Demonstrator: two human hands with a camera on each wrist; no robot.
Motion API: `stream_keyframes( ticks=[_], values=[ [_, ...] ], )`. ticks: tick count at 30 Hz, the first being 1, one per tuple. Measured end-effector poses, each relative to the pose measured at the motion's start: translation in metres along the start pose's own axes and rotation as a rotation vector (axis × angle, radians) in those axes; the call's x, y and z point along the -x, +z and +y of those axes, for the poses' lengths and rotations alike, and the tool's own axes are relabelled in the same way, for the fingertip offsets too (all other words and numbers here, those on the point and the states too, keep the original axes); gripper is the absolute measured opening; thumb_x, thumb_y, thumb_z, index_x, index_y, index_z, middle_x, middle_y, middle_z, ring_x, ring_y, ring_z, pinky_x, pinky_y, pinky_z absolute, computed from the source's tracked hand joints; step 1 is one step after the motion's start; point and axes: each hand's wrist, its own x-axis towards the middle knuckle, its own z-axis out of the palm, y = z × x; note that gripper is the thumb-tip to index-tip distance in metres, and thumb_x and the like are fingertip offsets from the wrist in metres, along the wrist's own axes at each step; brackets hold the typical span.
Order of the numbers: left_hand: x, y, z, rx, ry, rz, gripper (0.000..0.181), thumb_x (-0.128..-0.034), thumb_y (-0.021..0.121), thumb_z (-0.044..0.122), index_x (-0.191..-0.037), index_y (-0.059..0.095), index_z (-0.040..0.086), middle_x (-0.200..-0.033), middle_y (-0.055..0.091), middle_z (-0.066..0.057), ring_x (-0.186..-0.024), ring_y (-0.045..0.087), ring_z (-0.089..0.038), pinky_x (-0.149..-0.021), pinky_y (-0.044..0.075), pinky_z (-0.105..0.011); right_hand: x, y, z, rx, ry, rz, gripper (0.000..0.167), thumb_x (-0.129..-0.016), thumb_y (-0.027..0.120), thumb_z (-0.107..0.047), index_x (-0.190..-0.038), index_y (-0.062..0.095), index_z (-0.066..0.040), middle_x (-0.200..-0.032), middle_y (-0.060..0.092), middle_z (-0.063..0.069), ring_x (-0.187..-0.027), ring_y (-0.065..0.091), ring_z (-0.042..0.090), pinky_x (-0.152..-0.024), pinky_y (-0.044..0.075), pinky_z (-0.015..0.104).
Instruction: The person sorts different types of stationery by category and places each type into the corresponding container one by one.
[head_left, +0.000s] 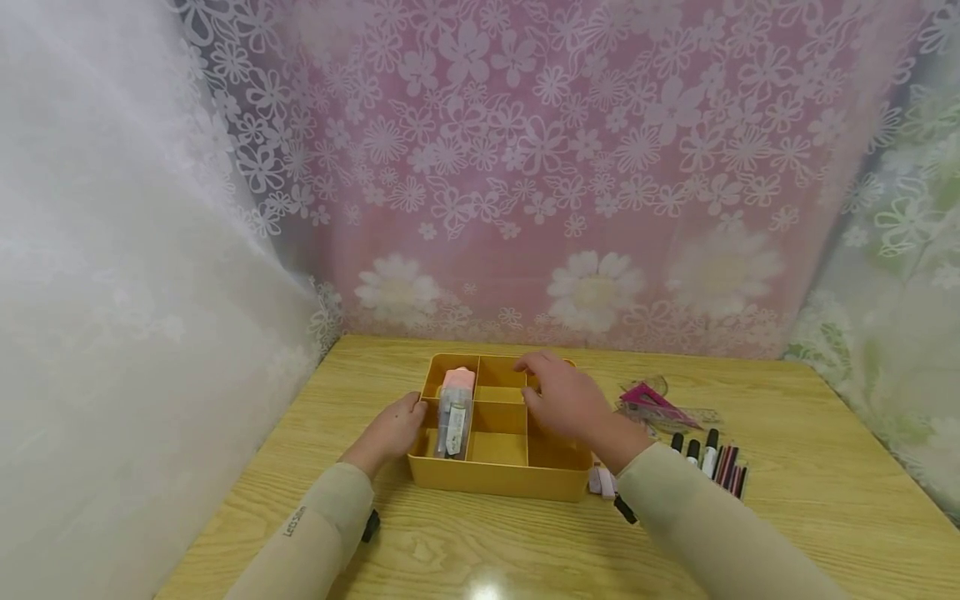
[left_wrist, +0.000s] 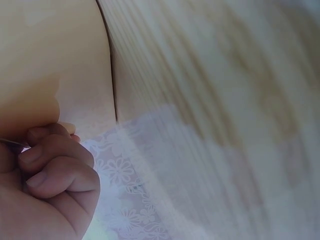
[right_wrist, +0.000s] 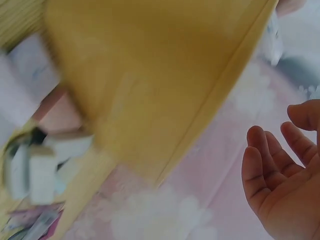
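A yellow divided box (head_left: 495,481) stands on the table, its side filling much of the right wrist view (right_wrist: 140,75). A clear container with a pink top (head_left: 456,417) leans across the divider between its two left compartments. At the box's left wall, my left hand (head_left: 393,429) grips the rim; the left wrist view shows its fingers (left_wrist: 60,175) curled there. My right hand (head_left: 573,404) is over the box's right part, and in the right wrist view the hand (right_wrist: 287,190) has spread, slightly bent fingers and holds nothing.
Right of the box lie a pink triangle ruler (head_left: 656,402) with clear rulers, black-capped markers (head_left: 710,454) and several dark pencils (head_left: 730,468). Pale pink blocks (head_left: 602,481) sit by the box's front right corner. A floral curtain (head_left: 525,208) hangs behind the table (head_left: 450,550).
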Motion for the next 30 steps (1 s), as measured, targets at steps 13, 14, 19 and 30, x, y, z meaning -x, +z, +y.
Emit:
stream_keyframes(
  ticks=[13, 14, 19, 30],
  values=[
    [-0.002, 0.000, 0.001, 0.008, 0.007, 0.004, 0.052, -0.1119, 0.029, 0.035, -0.152, 0.040, 0.004, -0.148, 0.050, -0.016, -0.137, 0.046, -0.035, -0.112, 0.034, -0.057, 0.020, -0.028, 0.075, -0.023, 0.116, 0.002, 0.036, -0.102, 0.054, -0.017, -0.136, 0.054, -0.007, -0.134, 0.056, 0.018, -0.101, 0.065, 0.033, -0.061, 0.053, 0.038],
    [-0.002, 0.000, 0.002, 0.011, 0.006, 0.004, 0.052, -0.1118, 0.029, 0.035, -0.152, 0.040, 0.004, -0.148, 0.050, -0.016, -0.137, 0.045, -0.035, -0.113, 0.033, -0.057, 0.022, -0.030, 0.080, -0.010, 0.122, 0.005, 0.036, -0.102, 0.053, -0.017, -0.136, 0.055, -0.006, -0.134, 0.057, 0.019, -0.101, 0.065, 0.034, -0.062, 0.053, 0.038],
    [-0.002, 0.000, 0.002, 0.019, -0.002, 0.003, 0.053, -0.1117, 0.029, 0.037, -0.153, 0.039, 0.005, -0.149, 0.049, -0.015, -0.138, 0.045, -0.035, -0.113, 0.033, -0.058, 0.030, -0.038, 0.107, 0.038, 0.158, 0.004, 0.036, -0.101, 0.054, -0.015, -0.135, 0.056, -0.005, -0.132, 0.059, 0.021, -0.107, 0.065, 0.039, -0.066, 0.055, 0.044],
    [-0.003, 0.002, 0.000, 0.012, -0.007, 0.008, 0.053, -0.1118, 0.030, 0.036, -0.153, 0.039, 0.004, -0.149, 0.049, -0.016, -0.137, 0.046, -0.035, -0.112, 0.034, -0.058, 0.045, -0.045, 0.182, 0.076, 0.275, -0.044, 0.038, -0.101, 0.052, -0.018, -0.133, 0.054, 0.002, -0.131, 0.055, 0.032, -0.106, 0.060, 0.046, -0.077, 0.052, 0.057]
  ],
)
